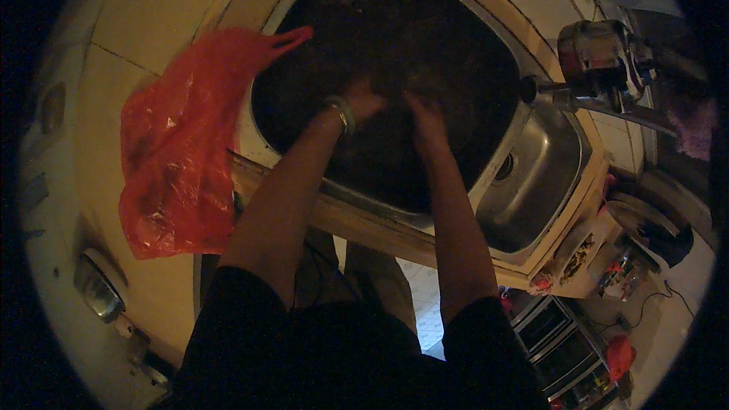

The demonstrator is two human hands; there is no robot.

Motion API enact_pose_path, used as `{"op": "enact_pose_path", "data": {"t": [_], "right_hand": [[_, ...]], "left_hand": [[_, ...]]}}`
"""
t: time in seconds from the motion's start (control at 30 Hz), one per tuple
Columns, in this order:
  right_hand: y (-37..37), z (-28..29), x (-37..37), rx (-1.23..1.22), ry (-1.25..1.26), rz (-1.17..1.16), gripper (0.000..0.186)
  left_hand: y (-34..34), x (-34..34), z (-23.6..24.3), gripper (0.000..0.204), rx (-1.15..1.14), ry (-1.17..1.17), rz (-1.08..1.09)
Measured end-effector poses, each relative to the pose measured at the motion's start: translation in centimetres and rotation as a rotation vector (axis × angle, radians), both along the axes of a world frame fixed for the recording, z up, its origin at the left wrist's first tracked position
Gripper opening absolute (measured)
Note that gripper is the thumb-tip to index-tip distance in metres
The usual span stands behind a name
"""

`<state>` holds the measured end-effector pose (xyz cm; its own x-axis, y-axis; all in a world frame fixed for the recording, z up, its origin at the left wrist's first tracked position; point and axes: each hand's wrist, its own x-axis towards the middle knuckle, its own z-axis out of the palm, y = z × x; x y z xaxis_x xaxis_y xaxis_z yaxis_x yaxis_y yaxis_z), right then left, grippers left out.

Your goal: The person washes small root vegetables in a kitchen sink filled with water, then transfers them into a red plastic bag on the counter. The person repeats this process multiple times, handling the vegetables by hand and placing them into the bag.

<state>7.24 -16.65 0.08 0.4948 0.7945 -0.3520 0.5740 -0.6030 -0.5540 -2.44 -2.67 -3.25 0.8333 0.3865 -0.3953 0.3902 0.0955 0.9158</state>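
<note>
A large sink basin (260, 121) holds dark, murky water with indistinct bits in it. My left hand (363, 102), with a bracelet at the wrist, reaches into the middle of it. My right hand (425, 121) is just to the right, apart from the left, also down in the dark water. The fingers of both are too dim and submerged to show whether they hold anything. A crumpled red plastic bag (175, 152) lies on the tiled counter left of the basin, its handles at the rim.
A smaller steel sink (535, 190) sits at the right, below a metal tap fitting (592, 61). Beyond it are pans (645, 220) and assorted items on the counter's right end. Below stands a dark metal appliance or rack (554, 342) with cables nearby.
</note>
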Motion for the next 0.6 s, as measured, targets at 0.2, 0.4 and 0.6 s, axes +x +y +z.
{"op": "enact_pose_path", "data": {"t": [0.2, 0.4, 0.6], "right_hand": [[0.6, -2.8, -0.5, 0.180, 0.150, -0.613, 0.041], [1.2, -1.2, 0.3, -0.161, 0.293, -0.465, 0.038], [-0.2, 4.6, 0.7, 0.270, 0.098, 0.001, 0.035]], "left_hand": [[-0.6, 0.9, -0.6, 0.059, -0.021, 0.186, 0.106], [0.4, 0.6, 2.5, 0.066, -0.156, 0.159, 0.059], [1.0, 0.3, 7.9, 0.059, -0.591, -0.030, 0.151]]}}
